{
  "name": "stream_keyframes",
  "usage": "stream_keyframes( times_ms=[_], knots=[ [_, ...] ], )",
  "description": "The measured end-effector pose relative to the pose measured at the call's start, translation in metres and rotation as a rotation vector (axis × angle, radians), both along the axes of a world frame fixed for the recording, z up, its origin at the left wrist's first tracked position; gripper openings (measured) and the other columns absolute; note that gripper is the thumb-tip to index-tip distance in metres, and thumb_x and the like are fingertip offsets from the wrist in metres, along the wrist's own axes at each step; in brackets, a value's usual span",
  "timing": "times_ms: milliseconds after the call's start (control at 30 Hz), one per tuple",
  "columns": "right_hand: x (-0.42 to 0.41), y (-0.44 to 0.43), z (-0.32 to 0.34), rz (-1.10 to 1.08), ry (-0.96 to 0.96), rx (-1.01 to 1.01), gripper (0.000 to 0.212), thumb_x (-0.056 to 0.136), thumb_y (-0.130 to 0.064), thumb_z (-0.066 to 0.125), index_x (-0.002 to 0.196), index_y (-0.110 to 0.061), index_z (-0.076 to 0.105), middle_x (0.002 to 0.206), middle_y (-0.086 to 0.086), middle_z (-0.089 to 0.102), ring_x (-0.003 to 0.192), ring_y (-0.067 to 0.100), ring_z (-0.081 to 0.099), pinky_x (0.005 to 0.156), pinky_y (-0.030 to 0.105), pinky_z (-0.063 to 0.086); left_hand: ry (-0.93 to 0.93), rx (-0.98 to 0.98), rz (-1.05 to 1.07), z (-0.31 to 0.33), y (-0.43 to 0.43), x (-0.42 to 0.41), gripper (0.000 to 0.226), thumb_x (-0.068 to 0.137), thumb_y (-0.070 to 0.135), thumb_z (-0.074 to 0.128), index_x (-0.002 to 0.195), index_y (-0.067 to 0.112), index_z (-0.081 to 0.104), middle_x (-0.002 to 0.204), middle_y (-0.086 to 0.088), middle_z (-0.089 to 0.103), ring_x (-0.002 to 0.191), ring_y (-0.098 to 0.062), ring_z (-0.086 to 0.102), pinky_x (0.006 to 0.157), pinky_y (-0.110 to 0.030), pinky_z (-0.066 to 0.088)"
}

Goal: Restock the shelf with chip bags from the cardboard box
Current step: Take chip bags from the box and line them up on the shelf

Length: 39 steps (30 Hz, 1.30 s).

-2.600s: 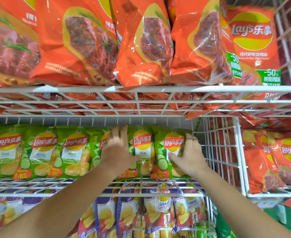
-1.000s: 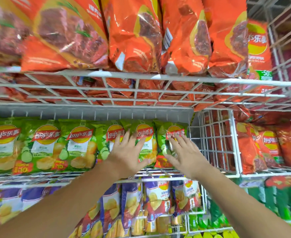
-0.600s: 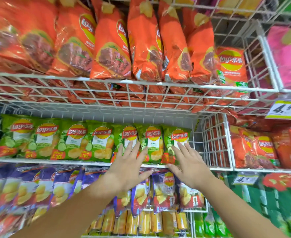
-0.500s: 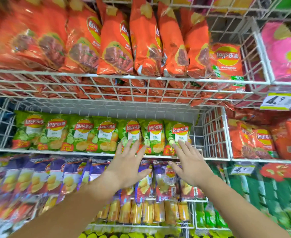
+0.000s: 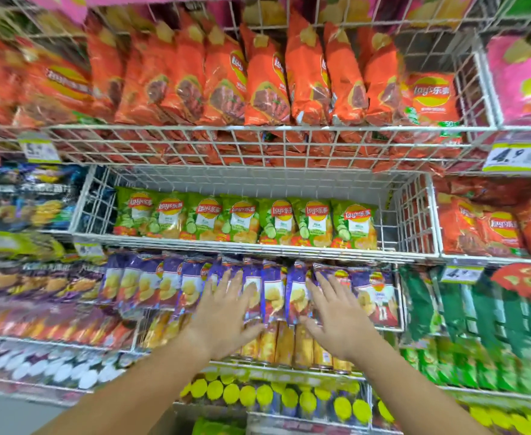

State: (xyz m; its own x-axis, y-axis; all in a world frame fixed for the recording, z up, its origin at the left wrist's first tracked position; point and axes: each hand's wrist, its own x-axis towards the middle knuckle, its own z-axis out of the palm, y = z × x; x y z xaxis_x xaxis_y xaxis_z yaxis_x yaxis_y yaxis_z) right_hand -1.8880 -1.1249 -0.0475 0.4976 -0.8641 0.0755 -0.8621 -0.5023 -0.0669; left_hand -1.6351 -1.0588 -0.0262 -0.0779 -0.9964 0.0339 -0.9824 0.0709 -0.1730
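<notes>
Green chip bags (image 5: 245, 219) above both empty hands (image 5: 226, 312)

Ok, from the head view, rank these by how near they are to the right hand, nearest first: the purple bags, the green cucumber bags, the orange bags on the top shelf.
1. Purple bags: right hand is spread open in front of them, in the row level with it.
2. Green cucumber bags: one shelf above.
3. Orange bags: top shelf, highest up.

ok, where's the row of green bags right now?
Head view, centre: green bags stand in the white wire basket, under the orange bags, above the purple bags.
</notes>
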Motion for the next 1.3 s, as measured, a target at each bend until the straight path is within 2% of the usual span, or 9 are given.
stream_keyframes(
  times_ms=[133, 300, 400, 533, 633, 733, 833, 1033, 1300],
  knots=[
    [0.032, 0.025, -0.021, 0.021, 0.033, 0.007, 0.076, 0.092, -0.064, 0.038, 0.147, -0.014, 0.053, 0.152, 0.017, 0.051, 0.139, 0.038, 0.050, 0.110, 0.055, 0.043, -0.003, -0.014, -0.025, -0.018, 0.021, 0.034, 0.089, 0.088, 0.077, 0.024, 0.156, 0.020, 0.033, 0.163, -0.015, 0.024, 0.151, -0.040, 0.022, 0.116, -0.063, 0.023],
    [0.086, 0.048, -0.043, 0.019, 0.058, 0.079, 0.089, 0.095, -0.073, 0.008, 0.161, -0.017, 0.026, 0.169, 0.013, 0.021, 0.156, 0.035, 0.018, 0.124, 0.051, 0.018, 0.032, 0.042, -0.021, -0.055, 0.043, 0.099, 0.091, 0.089, 0.079, 0.018, 0.155, 0.020, 0.035, 0.161, -0.018, 0.031, 0.148, -0.040, 0.030, 0.113, -0.063, 0.032],
    [0.132, 0.061, -0.065, 0.011, 0.066, 0.140, 0.092, 0.091, -0.075, 0.002, 0.163, -0.019, 0.015, 0.171, 0.011, 0.013, 0.158, 0.033, 0.010, 0.126, 0.050, 0.013, 0.080, 0.145, -0.006, -0.084, 0.060, 0.153, 0.091, 0.089, 0.078, 0.020, 0.161, 0.024, 0.006, 0.168, -0.013, 0.001, 0.155, -0.034, 0.002, 0.122, -0.059, 0.008],
    [0.199, 0.082, -0.104, -0.029, 0.112, 0.274, 0.100, 0.079, -0.071, -0.003, 0.164, -0.020, 0.007, 0.172, 0.011, 0.005, 0.158, 0.031, 0.004, 0.127, 0.048, 0.010, 0.043, 0.247, -0.019, -0.122, 0.081, 0.220, 0.102, 0.077, 0.079, -0.001, 0.161, 0.021, -0.002, 0.168, -0.015, -0.002, 0.154, -0.037, 0.001, 0.122, -0.059, 0.012],
    [0.242, 0.094, -0.141, -0.091, 0.111, 0.334, 0.095, 0.088, -0.071, 0.006, 0.160, -0.015, 0.031, 0.165, 0.016, 0.030, 0.153, 0.037, 0.028, 0.121, 0.053, 0.028, 0.032, 0.315, -0.030, -0.156, 0.085, 0.261, 0.105, 0.073, 0.078, -0.007, 0.161, 0.020, 0.000, 0.168, -0.014, -0.002, 0.154, -0.038, 0.001, 0.121, -0.060, 0.012],
    [0.268, 0.102, -0.184, -0.126, 0.137, 0.407, 0.081, 0.098, -0.065, 0.016, 0.139, -0.013, 0.062, 0.140, 0.017, 0.062, 0.128, 0.038, 0.061, 0.095, 0.052, 0.055, 0.060, 0.364, -0.015, -0.187, 0.084, 0.285, 0.104, 0.074, 0.079, -0.003, 0.160, 0.021, 0.006, 0.168, -0.015, 0.001, 0.154, -0.038, 0.007, 0.119, -0.062, 0.015],
    [0.283, 0.110, -0.225, -0.130, 0.174, 0.439, 0.074, 0.086, -0.061, 0.037, 0.131, -0.011, 0.067, 0.133, 0.017, 0.067, 0.118, 0.039, 0.067, 0.083, 0.052, 0.060, 0.076, 0.401, -0.018, -0.221, 0.086, 0.296, 0.101, 0.079, 0.078, 0.003, 0.160, 0.019, 0.013, 0.167, -0.017, 0.012, 0.152, -0.041, 0.014, 0.117, -0.062, 0.024],
    [0.290, 0.112, -0.328, -0.129, 0.091, 0.508, 0.087, 0.088, -0.063, 0.023, 0.152, -0.009, 0.044, 0.159, 0.021, 0.040, 0.143, 0.043, 0.043, 0.105, 0.057, 0.047, 0.143, 0.420, 0.007, -0.320, 0.091, 0.290, 0.100, 0.079, 0.075, 0.014, 0.155, 0.012, 0.027, 0.161, -0.017, 0.026, 0.142, -0.038, 0.034, 0.100, -0.050, 0.046],
    [0.267, 0.133, -0.482, -0.218, 0.039, 0.719, 0.090, 0.088, -0.074, 0.018, 0.162, -0.025, 0.004, 0.170, 0.004, 0.013, 0.156, 0.027, 0.012, 0.124, 0.047, 0.024, 0.192, 0.548, 0.035, -0.479, 0.118, 0.284, 0.084, 0.089, 0.069, 0.046, 0.153, 0.018, 0.025, 0.141, -0.009, 0.046, 0.124, -0.029, 0.050, 0.093, -0.041, 0.049]
  ],
)
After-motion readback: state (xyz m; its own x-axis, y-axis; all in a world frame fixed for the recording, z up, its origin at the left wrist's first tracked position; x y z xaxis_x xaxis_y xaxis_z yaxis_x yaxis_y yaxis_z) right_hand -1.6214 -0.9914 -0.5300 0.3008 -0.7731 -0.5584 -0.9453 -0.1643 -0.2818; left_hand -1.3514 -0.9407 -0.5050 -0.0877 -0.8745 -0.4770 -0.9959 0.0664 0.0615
